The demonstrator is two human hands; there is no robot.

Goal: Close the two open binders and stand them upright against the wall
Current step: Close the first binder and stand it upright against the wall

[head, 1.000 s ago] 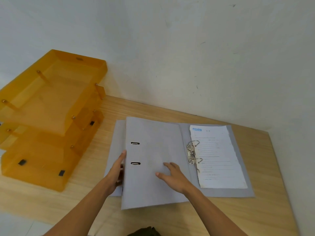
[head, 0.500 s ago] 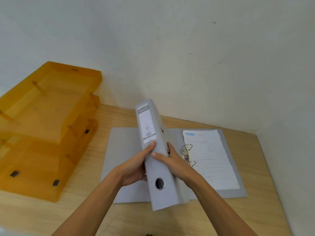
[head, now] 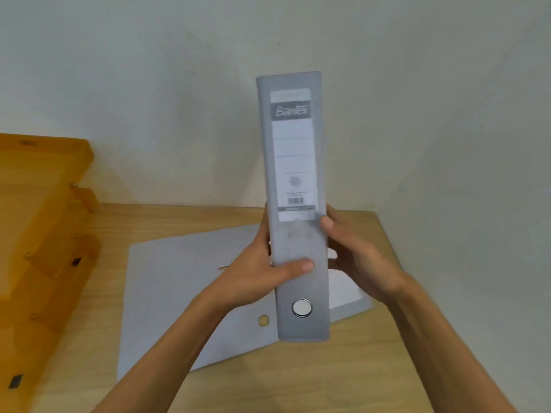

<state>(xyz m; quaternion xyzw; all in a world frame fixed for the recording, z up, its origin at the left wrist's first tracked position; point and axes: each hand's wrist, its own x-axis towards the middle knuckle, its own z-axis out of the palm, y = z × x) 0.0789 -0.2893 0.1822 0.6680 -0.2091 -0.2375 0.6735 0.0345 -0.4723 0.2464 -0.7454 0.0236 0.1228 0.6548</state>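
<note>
A closed grey binder (head: 295, 162) is held upright in the air, its labelled spine facing me, a round finger hole near its bottom. My left hand (head: 262, 272) grips its left side with the thumb across the spine. My right hand (head: 354, 254) clasps its right side. Beneath it a second grey binder (head: 179, 281) lies open and flat on the wooden table (head: 298, 380), its rings and paper mostly hidden behind the held binder and my hands.
Stacked orange plastic letter trays (head: 41, 234) fill the left side of the table. A pale wall (head: 179, 84) runs along the table's back edge, and another wall meets it at the right, past the table's right edge.
The closed binder has been lifted from a tilted pose above the open one to upright and higher, spine towards me. Both hands stayed on it. The view shifted left and up.
</note>
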